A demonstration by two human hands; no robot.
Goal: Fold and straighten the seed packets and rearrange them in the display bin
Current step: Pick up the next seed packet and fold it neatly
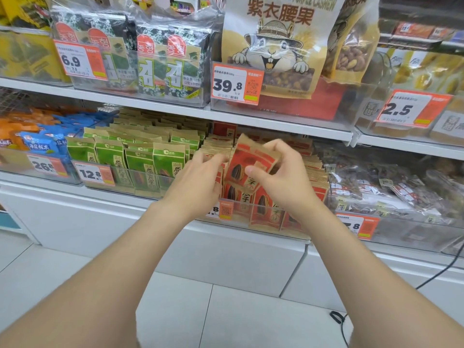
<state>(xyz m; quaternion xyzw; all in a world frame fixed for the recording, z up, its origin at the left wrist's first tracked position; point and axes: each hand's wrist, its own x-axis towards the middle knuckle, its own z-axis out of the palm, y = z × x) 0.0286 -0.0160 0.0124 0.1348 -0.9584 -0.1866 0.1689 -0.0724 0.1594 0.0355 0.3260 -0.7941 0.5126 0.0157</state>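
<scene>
A red and brown seed packet (244,162) with a black sunflower seed printed on it is lifted above the clear display bin (241,217) on the lower shelf. My right hand (281,177) pinches its top right part between thumb and curled fingers. My left hand (198,179) grips the packet's left edge, and its fingertips are hidden among the packets. Several more red seed packets (263,204) stand in rows inside the bin below and behind the held one.
Green seed packets (140,156) fill the bin to the left, with blue and orange bags (42,141) beyond. Clear bags of dark snacks (376,187) lie to the right. The upper shelf holds seaweed packs (155,59) and a cashew bag (278,41). A black cable (336,317) trails on the white floor.
</scene>
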